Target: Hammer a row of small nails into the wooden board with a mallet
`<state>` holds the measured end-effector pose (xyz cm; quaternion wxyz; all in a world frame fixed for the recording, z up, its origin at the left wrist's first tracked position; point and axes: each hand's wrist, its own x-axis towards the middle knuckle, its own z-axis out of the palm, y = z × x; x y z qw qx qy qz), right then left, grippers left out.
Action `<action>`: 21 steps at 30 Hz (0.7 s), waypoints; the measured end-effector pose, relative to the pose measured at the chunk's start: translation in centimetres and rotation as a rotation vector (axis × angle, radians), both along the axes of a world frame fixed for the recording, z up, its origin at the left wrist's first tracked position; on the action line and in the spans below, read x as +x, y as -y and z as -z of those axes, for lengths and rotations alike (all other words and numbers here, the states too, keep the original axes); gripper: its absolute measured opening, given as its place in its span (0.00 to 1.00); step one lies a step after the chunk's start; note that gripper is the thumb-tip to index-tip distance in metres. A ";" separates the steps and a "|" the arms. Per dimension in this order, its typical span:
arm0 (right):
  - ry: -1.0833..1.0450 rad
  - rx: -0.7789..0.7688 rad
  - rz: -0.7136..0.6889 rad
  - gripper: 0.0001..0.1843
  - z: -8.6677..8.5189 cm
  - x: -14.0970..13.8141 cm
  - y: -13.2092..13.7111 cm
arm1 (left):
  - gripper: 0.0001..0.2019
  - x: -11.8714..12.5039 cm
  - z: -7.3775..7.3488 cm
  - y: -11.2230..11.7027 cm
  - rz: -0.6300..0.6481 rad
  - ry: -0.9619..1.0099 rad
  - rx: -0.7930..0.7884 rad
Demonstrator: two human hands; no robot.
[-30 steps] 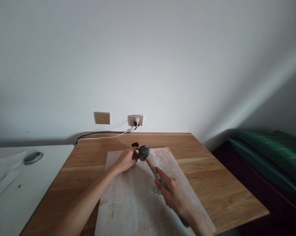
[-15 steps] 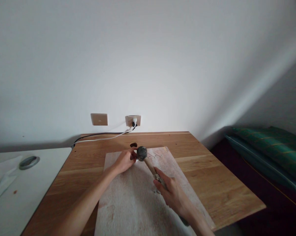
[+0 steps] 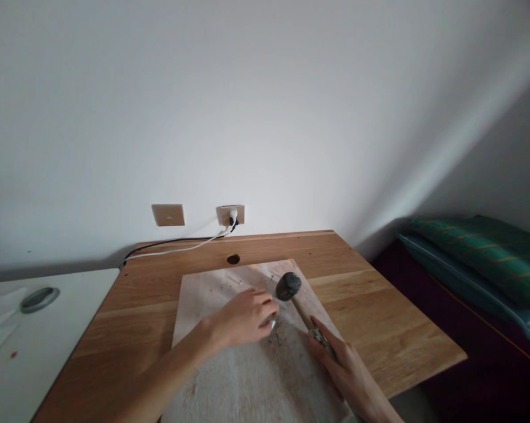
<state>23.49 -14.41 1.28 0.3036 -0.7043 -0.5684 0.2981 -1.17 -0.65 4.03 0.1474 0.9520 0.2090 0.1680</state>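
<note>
1. Pale wall behind, with a socket [image 3: 230,214] and white cable, rises over the wooden desk [image 3: 392,329] where we work; a whitewashed board [image 3: 212,282] lies flat on it.
2. Our right hand [image 3: 351,376] is closed around the wooden handle of the hammer [image 3: 288,285], gripping low on the shaft, well back from the dark head, which hangs just above the board's far right part.
3. We judge the hammer head-heavy and stiff, its worn wooden shaft giving decent friction; the low grip suits swinging, a hold nearer the head suits control.
4. Our left hand [image 3: 247,317] rests on the board with fingers curled narrow, pinching at small scattered nails [image 3: 274,336]; whether one is actually held we cannot tell. These look light, hard and slippery, best taken between thumb and forefinger by the shank.
5. Against half a second ago, the left hand has left the spot beside the hammer head and dropped nearer to us, and the hammer has swung rightward and away from it.
</note>
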 end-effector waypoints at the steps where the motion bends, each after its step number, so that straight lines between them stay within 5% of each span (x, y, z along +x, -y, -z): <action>1: 0.005 0.025 0.000 0.37 0.2 0.1 -0.1 | 0.02 0.5 0.1 0.4 0.002 -0.050 0.027; 14: -0.034 0.008 -0.094 0.38 0.5 0.3 -0.4 | 0.11 4.6 0.7 1.4 0.038 -0.222 0.180; 18: -0.011 0.002 -0.086 0.40 0.6 0.3 -0.5 | 0.10 2.2 0.8 -0.2 -0.036 -0.150 0.131; 21: 0.004 0.017 -0.080 0.39 0.8 0.4 -0.5 | 0.11 -2.0 0.9 -2.7 -0.241 0.073 -0.061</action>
